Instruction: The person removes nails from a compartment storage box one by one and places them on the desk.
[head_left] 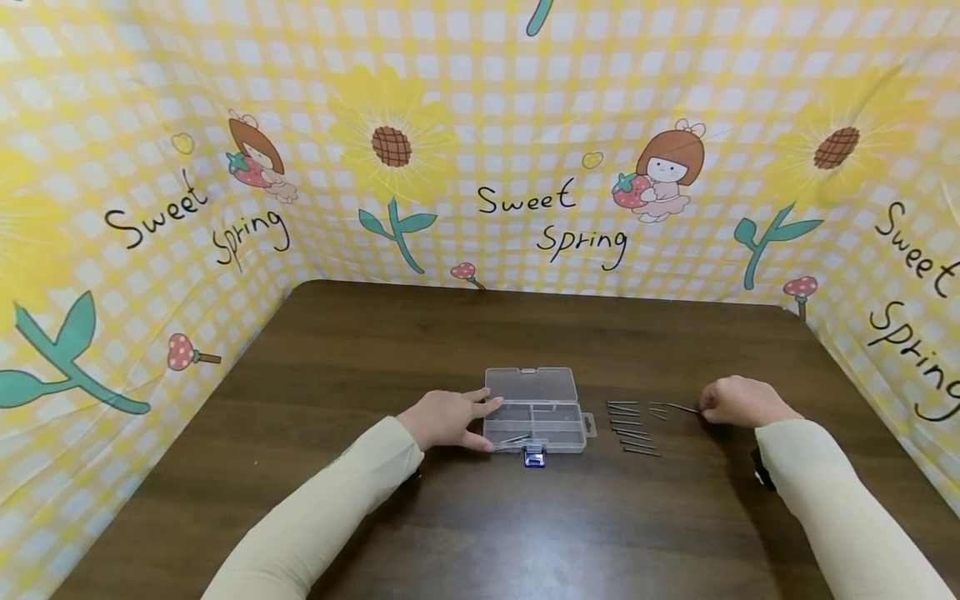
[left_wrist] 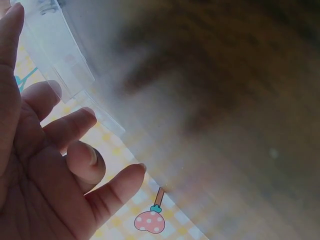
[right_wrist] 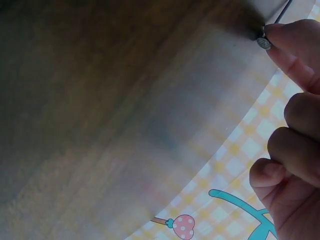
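Observation:
A clear plastic compartment box [head_left: 534,429] stands on the table with its lid [head_left: 529,385] tipped back. Several nails [head_left: 516,439] lie in its front left compartment. My left hand [head_left: 447,418] rests at the box's left side, fingers spread, thumb by the front corner. In the left wrist view, that hand [left_wrist: 55,150] has loosely bent fingers near the clear plastic. My right hand [head_left: 738,402] pinches a nail [head_left: 684,408] between thumb and forefinger, its shank pointing left. The nail's round head [right_wrist: 264,43] shows at the fingertips in the right wrist view.
Between the box and my right hand, several longer nails [head_left: 630,432] lie in a column, with a few small ones [head_left: 657,409] beside them. A blue latch [head_left: 534,457] hangs at the box's front. Patterned cloth [head_left: 517,150] walls the brown table [head_left: 420,333] at back and sides.

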